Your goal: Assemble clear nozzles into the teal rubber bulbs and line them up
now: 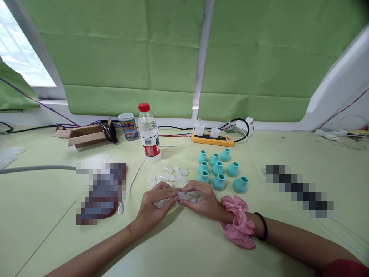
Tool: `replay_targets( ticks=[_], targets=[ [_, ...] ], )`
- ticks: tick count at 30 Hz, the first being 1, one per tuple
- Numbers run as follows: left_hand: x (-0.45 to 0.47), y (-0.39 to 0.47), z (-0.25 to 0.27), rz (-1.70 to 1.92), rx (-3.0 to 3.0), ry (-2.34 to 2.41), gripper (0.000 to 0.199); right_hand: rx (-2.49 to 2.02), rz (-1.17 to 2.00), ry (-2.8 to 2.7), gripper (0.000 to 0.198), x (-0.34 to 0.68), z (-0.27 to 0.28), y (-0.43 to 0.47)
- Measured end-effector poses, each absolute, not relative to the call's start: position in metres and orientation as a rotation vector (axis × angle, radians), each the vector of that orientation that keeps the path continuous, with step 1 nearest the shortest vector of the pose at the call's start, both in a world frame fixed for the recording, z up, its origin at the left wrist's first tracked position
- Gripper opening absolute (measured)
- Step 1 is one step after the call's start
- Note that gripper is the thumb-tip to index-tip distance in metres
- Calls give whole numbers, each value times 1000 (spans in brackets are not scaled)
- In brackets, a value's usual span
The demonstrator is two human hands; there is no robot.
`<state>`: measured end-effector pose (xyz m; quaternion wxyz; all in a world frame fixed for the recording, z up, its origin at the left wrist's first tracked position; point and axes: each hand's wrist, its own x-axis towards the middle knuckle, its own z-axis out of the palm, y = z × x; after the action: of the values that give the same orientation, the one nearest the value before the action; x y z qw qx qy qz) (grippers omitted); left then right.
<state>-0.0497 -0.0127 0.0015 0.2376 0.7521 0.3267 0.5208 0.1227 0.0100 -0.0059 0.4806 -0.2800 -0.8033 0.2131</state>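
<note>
My left hand (159,201) and my right hand (201,196) meet at the middle of the table, fingertips almost touching. Between them they pinch a small translucent plastic piece (182,196), short and tube-like; the fingers cover part of it. Just beyond my hands lies a loose pile of clear and whitish plastic pieces (163,177), some of them tubes. Several teal, bulb-shaped pieces with round open necks (218,181) stand in rows behind my right hand. A pink scrunchie (238,223) and a black band (263,227) are around my right wrist and forearm.
A water bottle with a red cap (149,134) stands behind the pile, beside a printed can (128,127). An orange power strip (212,139) with white plugs lies at the back. A cardboard box (88,135) is at the left. White cables (134,177) cross the table.
</note>
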Motion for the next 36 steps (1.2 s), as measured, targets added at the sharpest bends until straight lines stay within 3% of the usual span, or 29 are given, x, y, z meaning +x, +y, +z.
replay_targets(
  ticks=[17, 27, 36],
  targets=[
    [-50, -13, 6, 1473, 2209, 971, 13, -676, 583, -1987, 19, 123, -4, 9],
    [-54, -14, 1, 1476, 2552, 988, 33, -686, 556, -1971, 19, 123, -3, 8],
    [-55, -18, 3, 1310, 2804, 1119, 32, -698, 519, -1972, 18, 122, -4, 8]
  ],
)
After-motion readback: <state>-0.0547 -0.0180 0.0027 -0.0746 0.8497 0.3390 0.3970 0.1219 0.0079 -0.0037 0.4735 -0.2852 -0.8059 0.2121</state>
